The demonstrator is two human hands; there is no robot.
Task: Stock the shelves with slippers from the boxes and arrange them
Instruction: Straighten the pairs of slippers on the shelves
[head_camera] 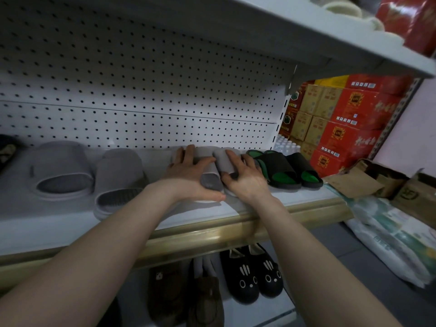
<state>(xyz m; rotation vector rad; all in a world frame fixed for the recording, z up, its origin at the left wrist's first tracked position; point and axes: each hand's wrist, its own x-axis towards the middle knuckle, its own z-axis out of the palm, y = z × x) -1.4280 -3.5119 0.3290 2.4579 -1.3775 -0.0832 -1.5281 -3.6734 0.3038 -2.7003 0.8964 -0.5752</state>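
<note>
A pair of grey slippers lies on the white shelf (59, 223), toes toward the pegboard. My left hand (188, 175) grips the left grey slipper (207, 171), fingers over its strap and thumb under its heel. My right hand (245, 175) holds the right grey slipper (224, 159), thumb inside its opening, fingers along its right side. The two slippers touch side by side. Another grey pair (89, 175) lies further left on the shelf, and a black-and-green pair (285, 171) lies close on the right.
A white pegboard (141, 90) backs the shelf and a second shelf (306, 38) hangs overhead. Black cat-face slippers (254, 277) and brown slippers (186, 298) sit on the lower shelf. Red and yellow cartons (342, 121), open cardboard boxes (382, 180) and plastic-wrapped packs (396, 237) stand at the right.
</note>
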